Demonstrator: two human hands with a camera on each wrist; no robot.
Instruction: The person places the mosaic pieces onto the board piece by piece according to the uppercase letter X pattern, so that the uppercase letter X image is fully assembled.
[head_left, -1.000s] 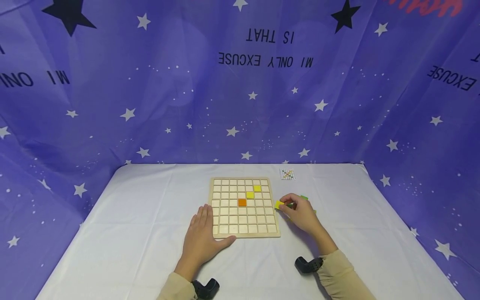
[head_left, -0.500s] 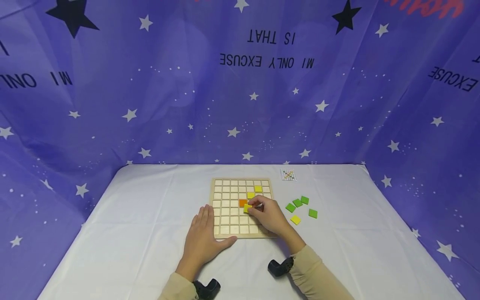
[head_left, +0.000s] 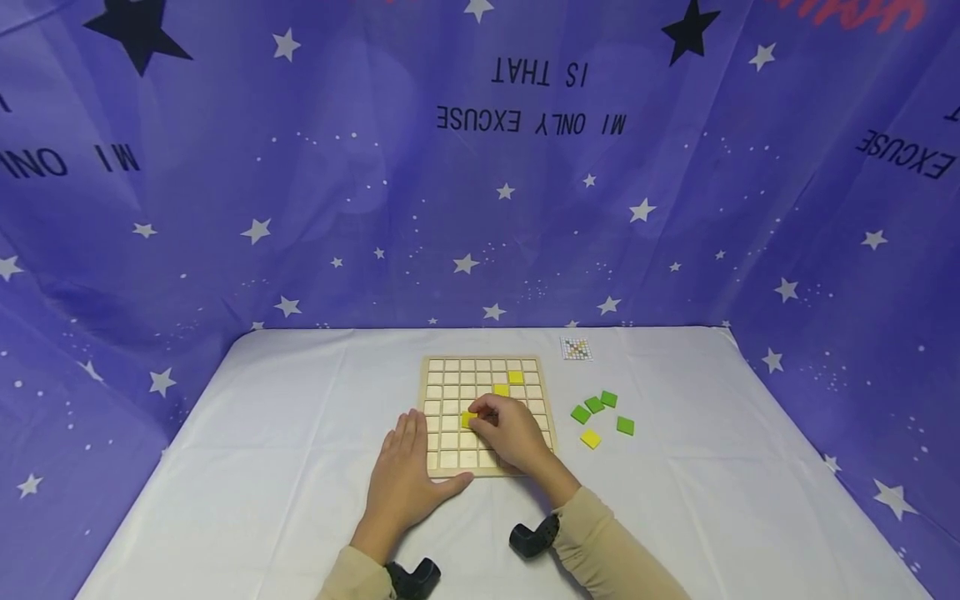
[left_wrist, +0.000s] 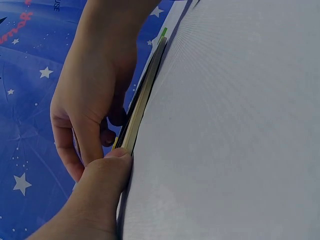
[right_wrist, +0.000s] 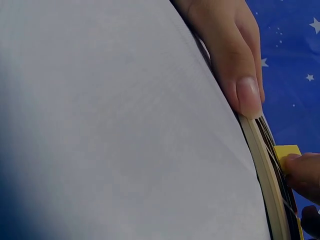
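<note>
My right hand (head_left: pixel 513 433) is over the wooden grid board (head_left: pixel 449 392), pinching a yellow square tile (head_left: pixel 467 420) between thumb and fingers. In the right wrist view that yellow tile (right_wrist: pixel 286 151) shows upright just above the board's edge (right_wrist: pixel 265 175). Flat along the board's left side lies my left hand (head_left: pixel 405 475), fingers straight, its thumb against the front edge. Two yellow tiles rest in the grid: one near the upper right (head_left: pixel 516 377), another (head_left: pixel 501 389) diagonally below it. The orange tile is hidden by my right hand.
Right of the board, several green tiles (head_left: pixel 594 405) and one yellow tile (head_left: pixel 591 439) lie loose on the white tablecloth (head_left: pixel 720 517). A small printed pattern card (head_left: pixel 577 348) lies behind them. A purple starred curtain (head_left: pixel 405 283) surrounds the table's back and sides.
My right hand has carried the yellow tile leftward from beside the board to over its middle cells, uncovering the loose tiles and covering the orange one. My left hand has stayed put.
</note>
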